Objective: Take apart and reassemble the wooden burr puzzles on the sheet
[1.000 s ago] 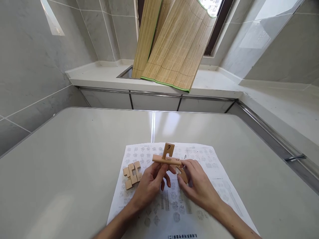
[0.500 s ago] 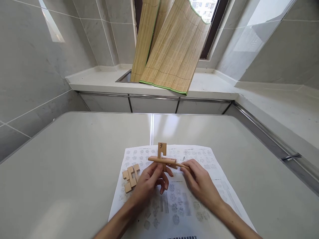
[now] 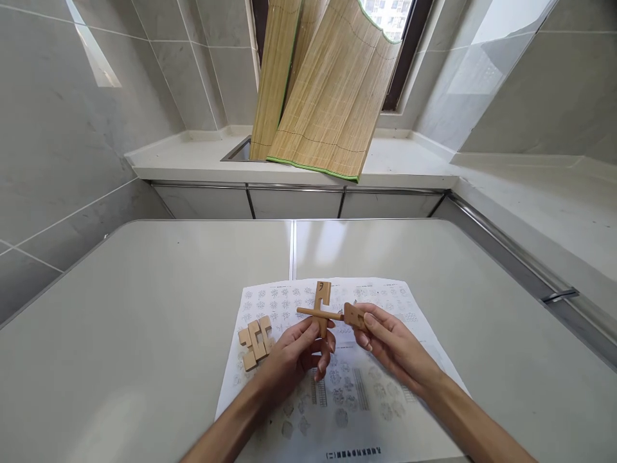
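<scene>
My left hand (image 3: 303, 350) is closed on a notched wooden puzzle piece (image 3: 322, 296) that stands upright and bears a dark mark like a 3 near its top. A thin wooden bar (image 3: 313, 313) lies across that piece, pointing left and right. Between thumb and fingers, my right hand (image 3: 385, 331) grips another wooden puzzle piece (image 3: 354, 316), whose left end meets or overlaps the bar's right end; I cannot tell whether they are joined. Several loose wooden puzzle pieces (image 3: 255, 341) lie grouped left of my left hand on a printed sheet (image 3: 347, 431).
The sheet, covered with small diagrams, lies on a pale table (image 3: 144, 321) with a seam down its middle. Behind the table runs a white ledge (image 3: 193, 154). A bamboo mat (image 3: 328, 103) with green edging leans there before a window. Tiled walls stand on both sides.
My right hand has turned its piece so that its broad face shows. The marked upright piece has shifted slightly right, and the crossing bar now appears thinner. The loose pieces stay put.
</scene>
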Demonstrator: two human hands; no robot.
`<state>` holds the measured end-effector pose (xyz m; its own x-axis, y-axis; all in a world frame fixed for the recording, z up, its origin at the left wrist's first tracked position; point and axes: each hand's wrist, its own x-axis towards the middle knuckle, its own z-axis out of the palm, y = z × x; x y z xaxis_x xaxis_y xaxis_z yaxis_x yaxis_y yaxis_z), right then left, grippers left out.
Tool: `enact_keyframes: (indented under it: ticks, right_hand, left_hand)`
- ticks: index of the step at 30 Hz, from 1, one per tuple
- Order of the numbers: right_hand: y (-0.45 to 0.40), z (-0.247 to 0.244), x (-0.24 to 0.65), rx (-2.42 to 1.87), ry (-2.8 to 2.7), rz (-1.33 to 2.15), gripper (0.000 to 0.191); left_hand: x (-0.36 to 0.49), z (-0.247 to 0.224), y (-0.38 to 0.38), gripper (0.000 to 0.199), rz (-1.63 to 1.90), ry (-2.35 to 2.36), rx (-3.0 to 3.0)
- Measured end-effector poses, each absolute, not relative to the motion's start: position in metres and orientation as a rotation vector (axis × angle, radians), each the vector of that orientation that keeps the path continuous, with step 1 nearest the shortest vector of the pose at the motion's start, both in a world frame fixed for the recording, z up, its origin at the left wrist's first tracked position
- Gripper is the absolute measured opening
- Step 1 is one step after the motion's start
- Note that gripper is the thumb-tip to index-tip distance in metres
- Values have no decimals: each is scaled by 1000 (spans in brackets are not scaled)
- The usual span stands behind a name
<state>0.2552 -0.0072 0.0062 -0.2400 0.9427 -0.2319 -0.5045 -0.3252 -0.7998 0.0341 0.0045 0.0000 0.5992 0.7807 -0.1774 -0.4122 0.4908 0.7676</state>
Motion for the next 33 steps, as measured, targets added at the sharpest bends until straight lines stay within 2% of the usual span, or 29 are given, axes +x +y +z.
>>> enact_keyframes:
  ticks: [6,17,33]
  right_hand:
    - [-10,1,254,-830,-822,1795,26]
    - [-11,-3,251,-914,-874,1770,40]
    - [-14,6,251,-1085,-1088,1533,38]
  left_hand:
    - [35,0,3,28,713,550,775]
    - [35,0,2,29,671,538,842]
    - [37,9,1,36,676,602,891]
